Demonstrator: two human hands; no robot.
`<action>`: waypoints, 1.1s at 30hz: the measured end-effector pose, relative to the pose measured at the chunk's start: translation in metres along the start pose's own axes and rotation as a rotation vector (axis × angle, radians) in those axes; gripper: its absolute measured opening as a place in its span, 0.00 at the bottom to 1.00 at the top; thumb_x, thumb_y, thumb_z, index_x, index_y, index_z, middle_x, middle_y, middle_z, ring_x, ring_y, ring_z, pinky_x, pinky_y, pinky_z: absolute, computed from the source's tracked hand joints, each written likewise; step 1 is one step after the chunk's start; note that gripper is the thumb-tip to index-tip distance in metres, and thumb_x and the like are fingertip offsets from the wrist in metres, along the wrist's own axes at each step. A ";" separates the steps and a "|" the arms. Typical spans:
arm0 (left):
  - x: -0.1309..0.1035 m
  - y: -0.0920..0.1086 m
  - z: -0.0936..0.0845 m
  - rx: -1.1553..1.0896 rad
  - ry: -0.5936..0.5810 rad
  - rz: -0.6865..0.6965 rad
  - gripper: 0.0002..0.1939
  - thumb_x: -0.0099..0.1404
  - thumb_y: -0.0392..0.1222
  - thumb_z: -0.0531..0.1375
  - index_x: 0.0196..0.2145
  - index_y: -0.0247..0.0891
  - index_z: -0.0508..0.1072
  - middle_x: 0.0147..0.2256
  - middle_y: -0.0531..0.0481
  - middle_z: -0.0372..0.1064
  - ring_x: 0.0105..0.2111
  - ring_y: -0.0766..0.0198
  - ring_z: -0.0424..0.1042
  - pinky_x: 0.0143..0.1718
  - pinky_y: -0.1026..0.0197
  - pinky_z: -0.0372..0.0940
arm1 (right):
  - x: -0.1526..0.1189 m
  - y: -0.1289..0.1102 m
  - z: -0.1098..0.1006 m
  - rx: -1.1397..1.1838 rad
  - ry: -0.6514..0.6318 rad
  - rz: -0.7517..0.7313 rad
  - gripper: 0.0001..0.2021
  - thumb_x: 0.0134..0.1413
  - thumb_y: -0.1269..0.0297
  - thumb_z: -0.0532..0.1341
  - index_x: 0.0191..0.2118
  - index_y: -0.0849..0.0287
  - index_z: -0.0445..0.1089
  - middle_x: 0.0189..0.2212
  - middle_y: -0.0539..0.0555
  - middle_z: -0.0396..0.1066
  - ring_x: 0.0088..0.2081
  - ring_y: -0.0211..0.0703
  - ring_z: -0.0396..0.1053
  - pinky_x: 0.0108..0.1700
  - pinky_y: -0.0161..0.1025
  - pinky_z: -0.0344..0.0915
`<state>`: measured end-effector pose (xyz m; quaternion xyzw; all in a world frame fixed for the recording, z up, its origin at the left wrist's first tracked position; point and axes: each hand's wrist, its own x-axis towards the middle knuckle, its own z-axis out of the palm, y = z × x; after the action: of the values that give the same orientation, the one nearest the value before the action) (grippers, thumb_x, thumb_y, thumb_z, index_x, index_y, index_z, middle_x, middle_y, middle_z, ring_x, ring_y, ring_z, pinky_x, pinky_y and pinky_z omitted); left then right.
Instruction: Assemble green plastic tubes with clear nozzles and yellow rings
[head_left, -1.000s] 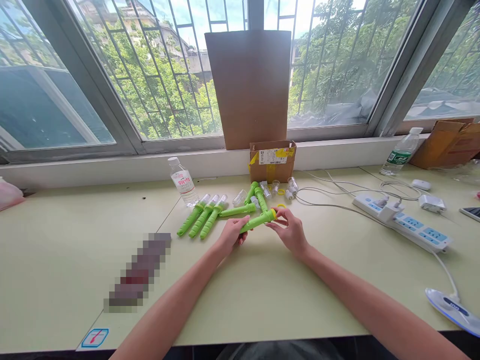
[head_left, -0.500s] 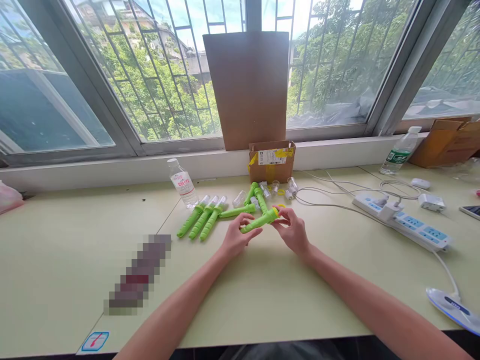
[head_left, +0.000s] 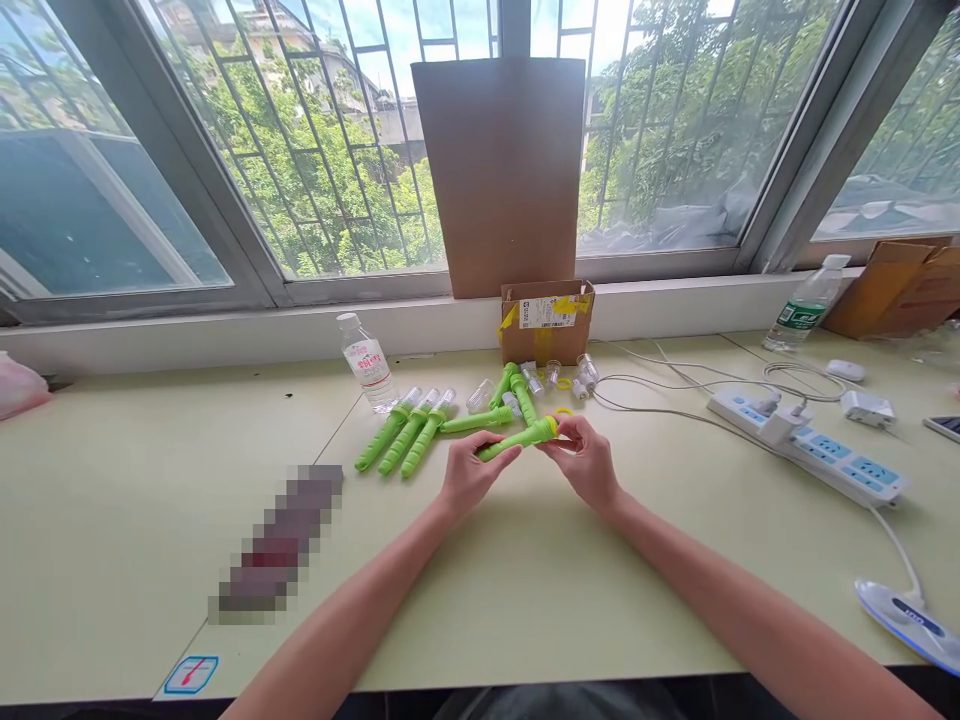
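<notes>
A green ribbed tube (head_left: pixel 519 440) with a yellow ring (head_left: pixel 554 427) at its right end is held above the table. My left hand (head_left: pixel 472 470) grips its lower left part. The fingers of my right hand (head_left: pixel 586 460) are closed round the ringed end. Three green tubes with clear caps (head_left: pixel 405 435) lie side by side to the left. Behind my hands are loose green tubes (head_left: pixel 475 420), clear caps (head_left: pixel 587 370) and another yellow ring (head_left: pixel 564 384).
A small cardboard box (head_left: pixel 546 345) stands at the back, with a water bottle (head_left: pixel 369 365) left of it. On the right are a white power strip (head_left: pixel 810 445), cables, another bottle (head_left: pixel 806 305) and a larger box (head_left: pixel 896 285). A blurred dark object (head_left: pixel 281 545) lies front left.
My left hand has shifted slightly along the tube, and its fingers look more closed. My right hand stays at the yellow-ringed end. The view has moved slightly.
</notes>
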<state>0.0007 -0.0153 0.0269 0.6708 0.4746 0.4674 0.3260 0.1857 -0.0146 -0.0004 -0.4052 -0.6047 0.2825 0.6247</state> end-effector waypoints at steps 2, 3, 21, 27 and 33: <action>0.000 0.000 0.000 -0.038 -0.027 -0.058 0.18 0.52 0.55 0.64 0.29 0.35 0.75 0.19 0.54 0.65 0.16 0.71 0.58 0.17 0.67 0.53 | 0.000 0.000 0.001 -0.007 -0.017 0.008 0.16 0.45 0.53 0.66 0.34 0.55 0.60 0.41 0.56 0.73 0.42 0.49 0.74 0.43 0.52 0.75; 0.000 0.001 -0.001 -0.061 -0.046 -0.090 0.18 0.52 0.55 0.63 0.28 0.35 0.74 0.18 0.55 0.64 0.15 0.72 0.57 0.16 0.67 0.53 | 0.000 0.000 0.001 -0.015 -0.028 0.010 0.17 0.45 0.53 0.66 0.34 0.55 0.60 0.42 0.56 0.72 0.43 0.49 0.73 0.43 0.52 0.75; 0.006 -0.002 -0.005 -0.211 -0.313 -0.314 0.22 0.57 0.61 0.57 0.27 0.35 0.68 0.20 0.52 0.66 0.13 0.72 0.60 0.14 0.68 0.51 | 0.000 -0.001 0.000 -0.047 -0.077 -0.017 0.14 0.48 0.55 0.64 0.34 0.53 0.59 0.44 0.55 0.72 0.44 0.48 0.73 0.42 0.51 0.75; 0.004 -0.002 -0.001 0.013 -0.104 0.045 0.19 0.49 0.52 0.66 0.33 0.37 0.70 0.30 0.51 0.70 0.23 0.69 0.66 0.23 0.66 0.61 | 0.002 0.003 0.001 0.014 -0.035 0.001 0.14 0.46 0.57 0.65 0.34 0.54 0.60 0.42 0.54 0.73 0.44 0.49 0.73 0.41 0.50 0.76; 0.002 -0.006 0.002 0.087 -0.029 0.124 0.14 0.54 0.50 0.64 0.29 0.36 0.72 0.25 0.51 0.70 0.24 0.67 0.65 0.26 0.66 0.60 | 0.001 0.002 0.001 0.023 -0.010 0.000 0.14 0.45 0.58 0.66 0.33 0.55 0.61 0.41 0.55 0.73 0.44 0.50 0.73 0.43 0.51 0.75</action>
<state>0.0008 -0.0111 0.0219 0.7191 0.4474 0.4560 0.2737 0.1854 -0.0122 -0.0019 -0.3965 -0.6047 0.2912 0.6263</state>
